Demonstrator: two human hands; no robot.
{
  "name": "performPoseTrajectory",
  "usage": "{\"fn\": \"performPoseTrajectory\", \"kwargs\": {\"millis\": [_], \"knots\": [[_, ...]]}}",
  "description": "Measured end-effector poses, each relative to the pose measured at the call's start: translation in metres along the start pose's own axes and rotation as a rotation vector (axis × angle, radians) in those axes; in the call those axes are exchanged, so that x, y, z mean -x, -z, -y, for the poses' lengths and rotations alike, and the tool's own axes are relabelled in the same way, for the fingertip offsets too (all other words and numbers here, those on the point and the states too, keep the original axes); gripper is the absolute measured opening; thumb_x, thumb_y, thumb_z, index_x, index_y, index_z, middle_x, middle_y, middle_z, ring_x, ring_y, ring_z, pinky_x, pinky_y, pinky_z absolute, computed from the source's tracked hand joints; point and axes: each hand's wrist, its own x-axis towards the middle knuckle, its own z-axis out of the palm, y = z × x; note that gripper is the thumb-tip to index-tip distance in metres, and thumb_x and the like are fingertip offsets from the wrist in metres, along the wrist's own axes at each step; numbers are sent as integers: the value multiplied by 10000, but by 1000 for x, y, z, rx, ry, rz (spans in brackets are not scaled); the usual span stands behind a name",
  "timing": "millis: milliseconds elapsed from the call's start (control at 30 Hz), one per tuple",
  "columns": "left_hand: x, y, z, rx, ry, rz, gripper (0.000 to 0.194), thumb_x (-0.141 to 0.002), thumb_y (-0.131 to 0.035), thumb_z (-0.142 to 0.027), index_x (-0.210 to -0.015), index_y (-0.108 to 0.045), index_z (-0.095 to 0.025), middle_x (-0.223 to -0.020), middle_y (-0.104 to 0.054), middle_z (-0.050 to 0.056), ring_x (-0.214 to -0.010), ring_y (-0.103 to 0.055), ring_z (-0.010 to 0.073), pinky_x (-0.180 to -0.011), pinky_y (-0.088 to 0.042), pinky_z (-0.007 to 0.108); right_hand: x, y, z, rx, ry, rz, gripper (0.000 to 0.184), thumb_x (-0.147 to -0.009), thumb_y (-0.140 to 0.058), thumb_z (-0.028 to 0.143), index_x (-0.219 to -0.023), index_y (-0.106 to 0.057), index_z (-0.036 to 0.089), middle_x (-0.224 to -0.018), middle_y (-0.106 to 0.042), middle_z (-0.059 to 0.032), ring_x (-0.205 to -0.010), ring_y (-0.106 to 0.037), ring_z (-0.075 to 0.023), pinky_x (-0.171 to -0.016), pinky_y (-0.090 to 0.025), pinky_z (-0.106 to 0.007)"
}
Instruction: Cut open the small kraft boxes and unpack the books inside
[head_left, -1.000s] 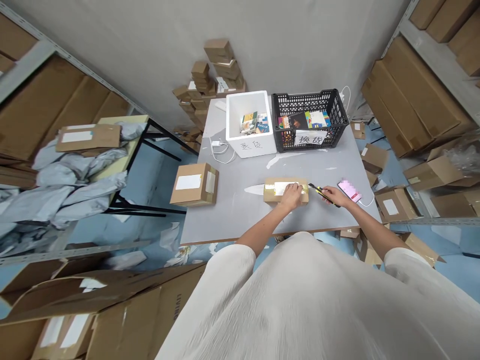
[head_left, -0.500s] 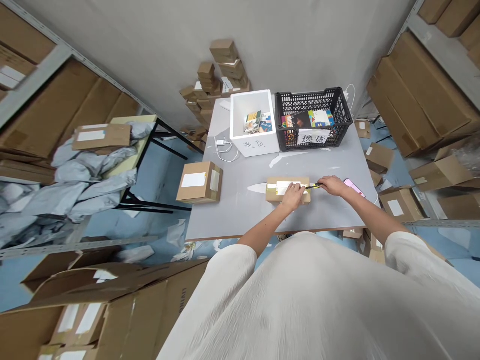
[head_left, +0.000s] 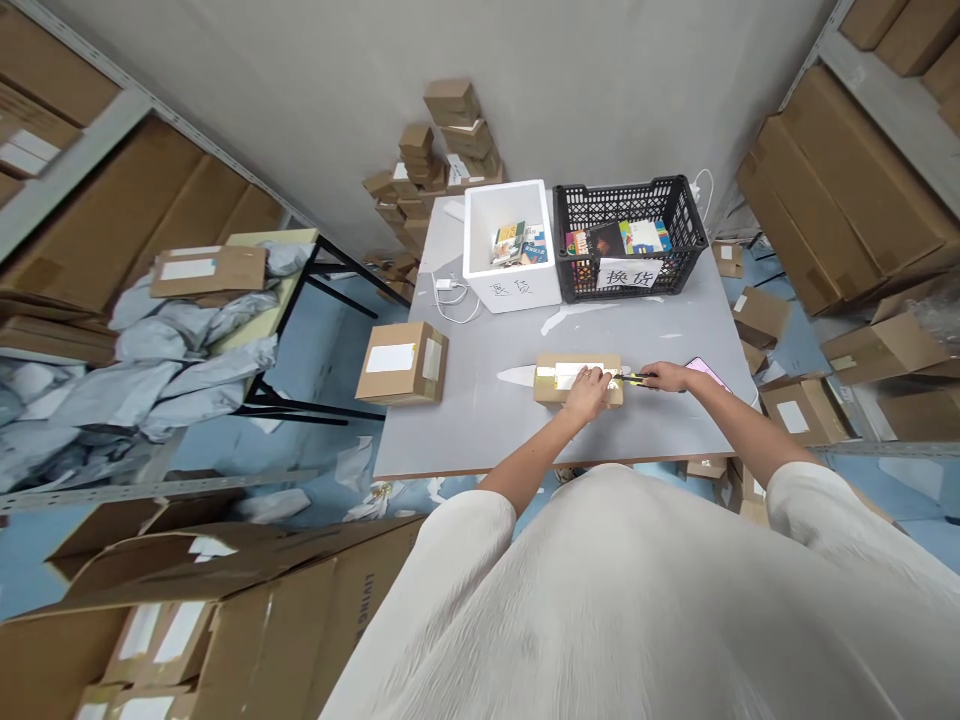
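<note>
A small cardboard box [head_left: 550, 365] with a white label lies on the grey table, near its front edge. My left hand [head_left: 588, 394] holds it from above, fingers bent over the label and the right part of the top. Wrapped round a black and yellow utility knife [head_left: 634, 379] is my right hand [head_left: 664, 377], just right of the box. The knife's tip points left and meets the box's right end, close to my left fingertips. Under my right wrist, a phone [head_left: 707, 373] with a pink screen lies on the table.
A larger labelled box [head_left: 403, 363] stands at the table's left. Toward the back are a white foam bin [head_left: 513, 291] and a black crate [head_left: 628, 290], both holding books. Grey parcels [head_left: 161, 350] fill a side table. An open carton [head_left: 285, 610] stands at lower left.
My right hand has shifted slightly right and down, and more of the knife shows. My left hand stays on the box. The view has moved a little.
</note>
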Motion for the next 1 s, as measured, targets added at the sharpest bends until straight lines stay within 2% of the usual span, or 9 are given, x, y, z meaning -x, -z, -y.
{"fn": "performPoseTrajectory", "kwargs": {"millis": [100, 133, 300, 433, 500, 567, 700, 867, 1000], "knots": [[-2, 4, -1, 7, 23, 7, 644, -835, -937, -264, -1364, -573, -214, -1370, -636, 151, -1289, -679, 341, -1291, -392, 526, 10, -18, -9, -185, 25, 110, 403, -877, -758, 655, -893, -744, 252, -782, -740, -24, -706, -650, -190, -632, -488, -285], [-2, 6, -1, 10, 25, 11, 650, -836, -935, -262, -1373, -572, -211, -1377, -634, 154, -1294, -678, 343, -1293, -391, 522, 15, -24, -12, -240, 38, 94, 423, -865, -757, 673, -881, -734, 250, -775, -737, -22, -714, -655, -192, -634, -499, -284], [-1, 15, 0, 62, 6, -5, 675, -914, -861, -350, -1488, -533, -212, -1449, -616, 174, -1304, -679, 363, -1252, -428, 520, 35, -38, -24, -373, 9, -163, 474, -906, -679, 719, -896, -662, 245, -803, -754, -14, -749, -669, -199, -663, -530, -285], [-1, 25, 4, 147, 92, -106, 504, -1116, -548, -351, -1600, -477, -225, -1570, -574, 185, -1355, -665, 334, -1165, -491, 471, 48, -37, -20, -412, -49, -279, 444, -944, -678, 689, -1005, -641, 251, -904, -800, -38, -763, -704, -203, -635, -528, -277], [-4, 31, 7, 171, 157, -129, 434, -1156, -427, -305, -1573, -518, -228, -1528, -626, 169, -1344, -673, 314, -1144, -496, 456, 52, -37, -14, -400, -43, -335, 444, -980, -640, 694, -1043, -642, 255, -895, -798, -37, -780, -713, -204, -642, -530, -270], [-6, 36, 10, 178, 207, -103, 397, -1164, -388, -291, -1501, -588, -225, -1402, -710, 151, -1286, -695, 310, -1119, -503, 460, 56, -39, -9, -369, -31, -374, 452, -1016, -585, 702, -1042, -643, 255, -870, -787, -31, -779, -704, -194, -648, -525, -260], [-7, 42, 11, 150, 213, -34, 358, -1153, -397, -300, -1341, -689, -214, -1289, -754, 141, -1219, -706, 314, -1110, -497, 474, 57, -46, -1, -320, -20, -399, 461, -1060, -503, 689, -1032, -635, 248, -881, -775, -30, -780, -689, -187, -674, -528, -265], [-2, 49, 9, 111, 147, -22, 259, -1054, -656, -375, -1260, -727, -236, -1327, -720, 127, -1269, -667, 337, -1153, -463, 480, 54, -52, 3, -243, -3, -459, 420, -1076, -486, 609, -1101, -678, 237, -965, -784, -52, -888, -726, -229, -843, -582, -345], [4, 57, 8, 48, 50, -12, 188, -1058, -633, -293, -1207, -737, -242, -1291, -701, 132, -1285, -636, 339, -1143, -451, 486, 51, -53, 6, -182, -7, -512, 443, -1098, -468, 529, -1274, -741, 228, -1165, -818, -98, -1070, -751, -286, -991, -591, -422]]}}
